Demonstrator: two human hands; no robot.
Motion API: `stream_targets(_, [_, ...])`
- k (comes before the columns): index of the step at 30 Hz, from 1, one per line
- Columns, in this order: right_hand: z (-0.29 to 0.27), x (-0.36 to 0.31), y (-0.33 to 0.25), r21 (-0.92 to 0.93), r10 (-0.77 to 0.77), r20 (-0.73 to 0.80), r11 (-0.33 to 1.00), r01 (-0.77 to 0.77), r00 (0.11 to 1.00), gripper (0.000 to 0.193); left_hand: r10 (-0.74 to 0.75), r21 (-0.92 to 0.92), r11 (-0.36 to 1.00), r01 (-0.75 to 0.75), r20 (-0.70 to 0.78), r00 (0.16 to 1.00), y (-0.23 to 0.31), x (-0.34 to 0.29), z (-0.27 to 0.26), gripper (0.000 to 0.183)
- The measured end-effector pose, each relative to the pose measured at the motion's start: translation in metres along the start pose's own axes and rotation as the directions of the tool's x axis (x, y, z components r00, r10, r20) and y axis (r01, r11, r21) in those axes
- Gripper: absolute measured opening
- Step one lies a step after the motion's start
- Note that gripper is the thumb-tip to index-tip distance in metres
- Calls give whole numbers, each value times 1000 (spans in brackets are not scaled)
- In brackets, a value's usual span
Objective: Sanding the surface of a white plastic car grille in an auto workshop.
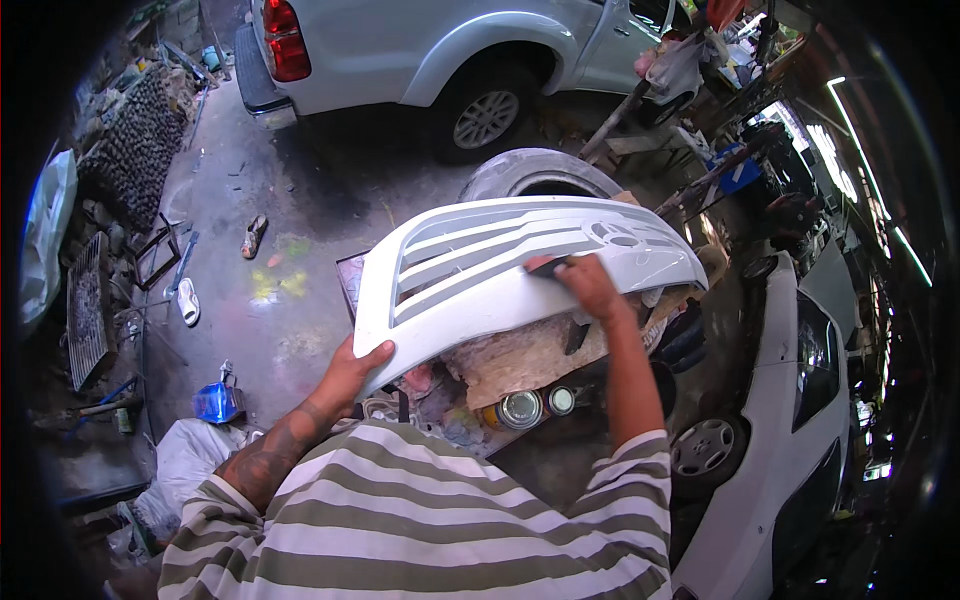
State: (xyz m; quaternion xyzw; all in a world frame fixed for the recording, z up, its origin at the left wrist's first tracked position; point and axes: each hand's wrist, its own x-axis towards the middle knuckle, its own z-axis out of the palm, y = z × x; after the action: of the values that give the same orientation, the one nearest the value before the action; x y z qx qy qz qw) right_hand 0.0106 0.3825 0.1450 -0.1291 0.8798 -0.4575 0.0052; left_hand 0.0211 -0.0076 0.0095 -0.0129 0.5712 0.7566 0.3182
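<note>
Grille (pixel 490 295), long axis crosswise (right end farther away), face up.

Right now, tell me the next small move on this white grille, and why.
Probably slide the dark pad a little along the solid band below the slats of the white grille: the right hand holds the pad there, while the left hand grips the lower left corner.

White and olive-grey shirt (pixel 420 505), broad horizontal stripes, short sleeves (pixel 632 480), tattooed left forearm (pixel 270 458), bare right forearm (pixel 628 385)
</note>
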Motion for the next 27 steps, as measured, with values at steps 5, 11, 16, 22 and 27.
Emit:
stream_targets(5, [-20,3,-9,88,152,20,984,-153,988,37,-3,19,1000,3,15,1000,5,-3,2,67])
stream_targets(11, [9,4,0,-151,-80,85,984,93,993,38,24,6,1000,-24,-5,1000,-1,-1,6,67])
stream_targets(16, [-2,7,-3,-57,13,45,998,-10,999,37,31,27,999,-31,-20,999,0,-5,1,67])
stream_targets(22, [11,15,-22,-149,-2,127,989,22,992,35,31,33,999,-30,-28,999,1,-3,-1,67])
stream_targets(27, [35,4,-13,-260,-114,147,954,149,983,35,38,19,999,-38,-12,999,4,-3,5,68])
